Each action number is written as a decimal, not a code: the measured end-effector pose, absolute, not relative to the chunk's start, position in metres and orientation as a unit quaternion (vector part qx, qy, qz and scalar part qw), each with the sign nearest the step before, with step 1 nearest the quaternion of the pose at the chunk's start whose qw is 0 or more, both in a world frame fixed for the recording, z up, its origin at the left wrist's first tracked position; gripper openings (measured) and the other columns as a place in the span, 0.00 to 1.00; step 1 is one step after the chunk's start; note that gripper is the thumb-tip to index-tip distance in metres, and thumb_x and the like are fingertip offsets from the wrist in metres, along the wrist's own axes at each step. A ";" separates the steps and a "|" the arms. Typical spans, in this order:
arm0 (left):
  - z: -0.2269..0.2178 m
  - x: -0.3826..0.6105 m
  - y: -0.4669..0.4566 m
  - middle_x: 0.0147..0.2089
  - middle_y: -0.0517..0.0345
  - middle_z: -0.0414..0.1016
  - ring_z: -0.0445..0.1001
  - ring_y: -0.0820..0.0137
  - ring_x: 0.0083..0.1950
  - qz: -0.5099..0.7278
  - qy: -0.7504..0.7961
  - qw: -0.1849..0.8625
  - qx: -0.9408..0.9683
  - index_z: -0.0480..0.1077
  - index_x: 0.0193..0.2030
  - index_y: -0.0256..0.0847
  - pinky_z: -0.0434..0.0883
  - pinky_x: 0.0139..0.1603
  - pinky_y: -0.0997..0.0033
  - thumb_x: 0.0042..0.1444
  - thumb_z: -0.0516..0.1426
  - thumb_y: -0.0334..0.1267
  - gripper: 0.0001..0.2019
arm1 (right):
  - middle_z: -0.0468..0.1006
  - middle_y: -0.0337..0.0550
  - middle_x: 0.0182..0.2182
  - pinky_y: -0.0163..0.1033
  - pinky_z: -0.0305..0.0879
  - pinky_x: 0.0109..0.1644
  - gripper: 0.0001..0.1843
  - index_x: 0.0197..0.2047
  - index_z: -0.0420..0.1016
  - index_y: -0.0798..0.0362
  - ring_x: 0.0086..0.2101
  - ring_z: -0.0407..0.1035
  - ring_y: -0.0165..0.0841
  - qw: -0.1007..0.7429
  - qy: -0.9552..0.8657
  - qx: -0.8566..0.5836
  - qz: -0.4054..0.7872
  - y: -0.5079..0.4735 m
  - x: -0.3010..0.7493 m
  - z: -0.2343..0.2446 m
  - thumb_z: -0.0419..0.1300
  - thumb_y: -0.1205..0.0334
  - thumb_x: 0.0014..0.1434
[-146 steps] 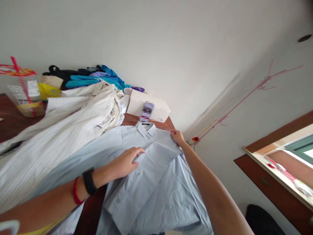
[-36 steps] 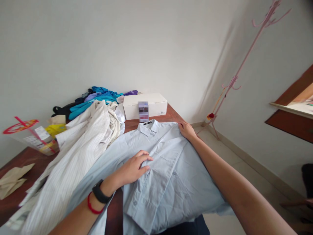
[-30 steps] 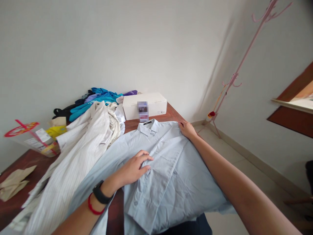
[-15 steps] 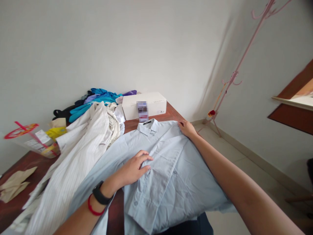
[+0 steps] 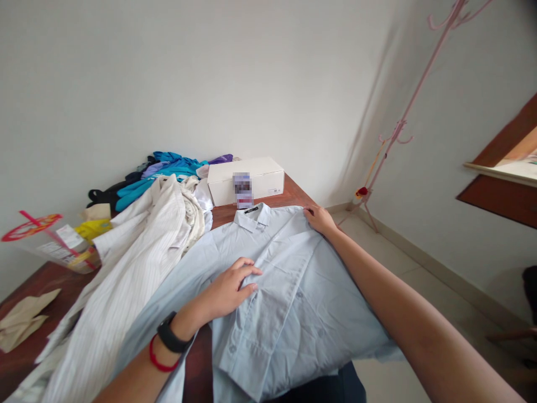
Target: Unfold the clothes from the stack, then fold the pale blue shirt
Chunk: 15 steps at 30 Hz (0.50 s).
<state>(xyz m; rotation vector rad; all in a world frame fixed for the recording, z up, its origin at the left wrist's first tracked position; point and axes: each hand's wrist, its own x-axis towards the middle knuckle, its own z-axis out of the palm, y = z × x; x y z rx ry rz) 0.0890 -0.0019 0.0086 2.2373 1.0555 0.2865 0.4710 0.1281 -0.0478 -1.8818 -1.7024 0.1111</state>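
Observation:
A light blue button-up shirt (image 5: 285,280) lies spread on the dark wooden table (image 5: 199,364), collar toward the wall, its right side hanging past the table's edge. My left hand (image 5: 232,288) rests on the shirt's front with fingers apart, near the button placket. At the shoulder seam on the far right, my right hand (image 5: 321,219) pinches the shirt's fabric between bent fingers. A black band and a red bracelet circle my left wrist.
A white striped garment (image 5: 121,280) lies left of the shirt, before a pile of blue and dark clothes (image 5: 168,168). Behind the collar stands a white box (image 5: 264,179). A plastic cup with a straw (image 5: 71,252) and brown paper (image 5: 27,319) sit left. A pink coat rack (image 5: 398,131) stands right.
The view has shifted very slightly. Both hands and the shirt keep the same places.

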 end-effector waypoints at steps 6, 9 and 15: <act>0.009 0.089 -0.002 0.65 0.56 0.65 0.74 0.72 0.38 0.108 0.401 0.313 0.854 0.73 0.59 0.51 0.72 0.50 0.69 0.64 0.55 0.40 0.17 | 0.82 0.49 0.51 0.38 0.63 0.55 0.16 0.49 0.81 0.51 0.51 0.73 0.39 0.294 -0.642 -0.707 0.044 0.130 0.472 -0.049 0.53 0.59 0.68; 0.009 0.089 -0.003 0.65 0.56 0.65 0.74 0.72 0.37 0.106 0.400 0.310 0.856 0.73 0.59 0.51 0.72 0.49 0.69 0.64 0.55 0.39 0.18 | 0.82 0.49 0.50 0.39 0.64 0.56 0.17 0.49 0.81 0.51 0.51 0.73 0.39 0.295 -0.641 -0.707 0.045 0.130 0.473 -0.050 0.53 0.59 0.68; 0.009 0.090 -0.002 0.63 0.56 0.68 0.72 0.73 0.36 0.120 0.393 0.307 0.858 0.75 0.58 0.50 0.70 0.43 0.71 0.59 0.52 0.31 0.22 | 0.82 0.48 0.51 0.39 0.63 0.56 0.16 0.49 0.81 0.51 0.51 0.73 0.39 0.298 -0.639 -0.707 0.051 0.129 0.472 -0.048 0.53 0.59 0.68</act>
